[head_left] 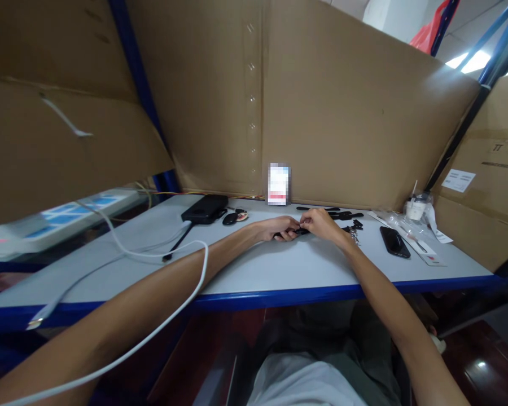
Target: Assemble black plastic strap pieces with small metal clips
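My left hand (285, 228) is closed around a slim black piece (301, 231), whose dark ends show on both sides of the fingers. Fingertips of my right hand (319, 221) pinch at the same piece from the right, so the two hands meet over the grey table. What exactly the piece is cannot be made out. Just behind and right of my right hand lie several flat black strips (347, 215). A small pile of metal bits (354, 235) and a little black part (358, 224) sit beside my right wrist.
A phone with a lit, blurred screen (278, 186) leans on the cardboard wall (322, 113). Left are a black case (205, 208), a dark oval object (230, 219) and a white cable (201, 265) crossing my left arm. Right are a black phone (394, 242), plastic packaging (400, 221) and a cup (415, 208).
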`<state>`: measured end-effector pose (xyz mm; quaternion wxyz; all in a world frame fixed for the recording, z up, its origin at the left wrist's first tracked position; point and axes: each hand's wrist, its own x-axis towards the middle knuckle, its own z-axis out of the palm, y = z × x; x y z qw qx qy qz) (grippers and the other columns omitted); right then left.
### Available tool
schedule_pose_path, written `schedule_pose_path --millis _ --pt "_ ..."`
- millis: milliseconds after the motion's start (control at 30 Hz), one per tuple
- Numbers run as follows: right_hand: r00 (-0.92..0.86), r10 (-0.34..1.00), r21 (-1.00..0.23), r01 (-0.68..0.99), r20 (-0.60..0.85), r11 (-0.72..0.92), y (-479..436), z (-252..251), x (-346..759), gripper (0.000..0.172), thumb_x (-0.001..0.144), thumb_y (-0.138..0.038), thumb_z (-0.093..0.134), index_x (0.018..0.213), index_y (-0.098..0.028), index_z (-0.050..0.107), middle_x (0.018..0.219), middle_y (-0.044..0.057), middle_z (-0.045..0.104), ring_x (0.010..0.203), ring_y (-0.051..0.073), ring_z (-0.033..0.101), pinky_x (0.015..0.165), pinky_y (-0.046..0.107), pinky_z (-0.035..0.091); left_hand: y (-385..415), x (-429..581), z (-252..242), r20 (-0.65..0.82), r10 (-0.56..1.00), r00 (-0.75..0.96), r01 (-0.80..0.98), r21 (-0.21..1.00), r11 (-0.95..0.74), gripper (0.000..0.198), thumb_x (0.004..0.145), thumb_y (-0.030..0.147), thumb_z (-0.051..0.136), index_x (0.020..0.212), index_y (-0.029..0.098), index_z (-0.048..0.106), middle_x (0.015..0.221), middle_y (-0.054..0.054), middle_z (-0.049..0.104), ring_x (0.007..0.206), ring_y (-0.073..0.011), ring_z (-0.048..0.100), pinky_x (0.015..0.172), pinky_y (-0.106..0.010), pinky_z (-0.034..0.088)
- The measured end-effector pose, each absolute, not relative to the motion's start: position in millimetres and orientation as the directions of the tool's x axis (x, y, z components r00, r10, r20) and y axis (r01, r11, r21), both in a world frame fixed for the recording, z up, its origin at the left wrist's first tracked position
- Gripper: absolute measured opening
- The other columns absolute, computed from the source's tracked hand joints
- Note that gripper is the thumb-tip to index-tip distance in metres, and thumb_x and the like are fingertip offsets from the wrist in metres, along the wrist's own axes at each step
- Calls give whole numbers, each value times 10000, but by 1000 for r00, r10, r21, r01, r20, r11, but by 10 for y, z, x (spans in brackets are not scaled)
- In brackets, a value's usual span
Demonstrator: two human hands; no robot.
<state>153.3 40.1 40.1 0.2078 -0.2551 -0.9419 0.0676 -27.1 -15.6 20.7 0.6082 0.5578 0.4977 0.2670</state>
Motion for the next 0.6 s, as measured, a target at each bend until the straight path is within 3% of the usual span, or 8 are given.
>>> schedule_pose_path --millis 300,600 --pt "-774 511 -136 499 374 856 335 430 1544 304 839 -35 573 965 -162 818 919 87 786 857 177 689 771 225 433 -138 -277 173 -293 885 361 224 949 223 149 845 230 540 885 232 396 600 89 327 391 -47 156 380 -183 67" --pt "-812 451 -30 475 369 879 317 386 1507 302 879 -48 510 945 -131 793 983 104 749 887 192 658 781 252 425 -128 -278 146 -271 890 366 245 951 189 145 852 239 556 859 226 412 595 89 323 397 -44 174 389 -184 78"
